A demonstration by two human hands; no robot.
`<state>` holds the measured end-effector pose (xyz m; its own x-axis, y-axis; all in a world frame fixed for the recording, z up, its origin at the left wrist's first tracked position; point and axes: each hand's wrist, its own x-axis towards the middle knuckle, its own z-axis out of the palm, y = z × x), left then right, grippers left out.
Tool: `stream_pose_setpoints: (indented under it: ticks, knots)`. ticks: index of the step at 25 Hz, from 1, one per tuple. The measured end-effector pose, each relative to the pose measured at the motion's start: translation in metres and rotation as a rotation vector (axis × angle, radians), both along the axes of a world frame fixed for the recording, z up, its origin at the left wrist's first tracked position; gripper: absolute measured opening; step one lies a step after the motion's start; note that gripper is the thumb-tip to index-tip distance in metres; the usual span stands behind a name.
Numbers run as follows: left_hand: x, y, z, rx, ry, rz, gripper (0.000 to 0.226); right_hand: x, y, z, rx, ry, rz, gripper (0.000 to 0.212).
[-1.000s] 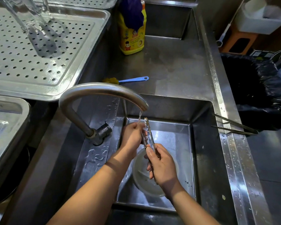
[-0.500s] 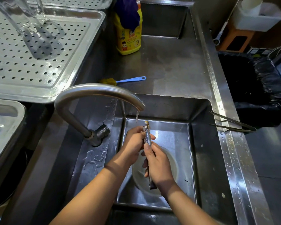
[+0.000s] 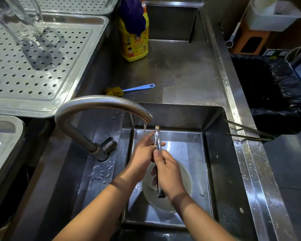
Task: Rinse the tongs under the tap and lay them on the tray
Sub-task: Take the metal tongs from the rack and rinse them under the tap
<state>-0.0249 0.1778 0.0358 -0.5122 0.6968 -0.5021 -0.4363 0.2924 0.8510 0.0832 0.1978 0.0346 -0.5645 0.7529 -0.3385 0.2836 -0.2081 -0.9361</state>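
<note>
- While the tap (image 3: 102, 102) runs, a steel sink (image 3: 215, 162) holds a bowl (image 3: 184, 180) beside a perforated tray (image 3: 42, 70).
- Grips unchanged: right hand (image 3: 169, 173) holds the tongs (image 3: 158, 139), left hand (image 3: 142, 152) pinches them.

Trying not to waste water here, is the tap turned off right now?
No, a thin stream of water falls from the spout of the tap onto the left hand beside the tongs.

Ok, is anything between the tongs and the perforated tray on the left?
Yes: the tap's arched spout rises between the sink and the tray, so the tongs would likely need lifting over it. A glass jug stands at the tray's far end.
</note>
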Motion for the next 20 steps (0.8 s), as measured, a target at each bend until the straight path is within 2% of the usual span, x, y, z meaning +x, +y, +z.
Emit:
stream_pose_setpoints:
  ticks: [2,3,5,6,8,10,12,14,20]
  knots:
    - [0.016,-0.016,-0.008,0.064,-0.175,-0.018,0.019,-0.004,0.006,-0.001,-0.030,0.019,-0.038,0.026]
    - [0.024,-0.024,-0.011,0.080,-0.215,-0.034,0.031,-0.006,0.009,-0.002,-0.057,0.028,-0.049,0.027]
    - [0.032,-0.036,-0.015,0.076,-0.073,-0.092,0.040,-0.009,0.013,0.000,-0.100,0.047,-0.017,0.026]
    - [0.033,-0.040,-0.015,0.073,0.041,-0.101,0.038,-0.010,0.015,0.001,-0.051,0.002,0.038,0.024]
    - [0.028,-0.046,-0.010,0.045,0.191,-0.081,0.037,-0.008,0.024,0.001,0.224,-0.156,0.138,0.022]
    - [0.023,-0.053,-0.011,0.051,0.208,-0.049,0.039,-0.009,0.037,0.008,0.363,-0.162,0.025,0.026]
    - [0.020,-0.059,-0.010,0.067,0.225,-0.049,0.044,-0.016,0.057,0.019,0.140,-0.041,-0.121,0.032]
    - [0.021,-0.060,-0.008,0.062,0.258,-0.070,0.044,-0.026,0.069,0.026,-0.096,0.032,-0.137,0.031]
    - [0.020,-0.063,-0.005,0.057,0.299,-0.098,0.028,-0.026,0.060,0.021,-0.212,0.124,-0.074,0.013]
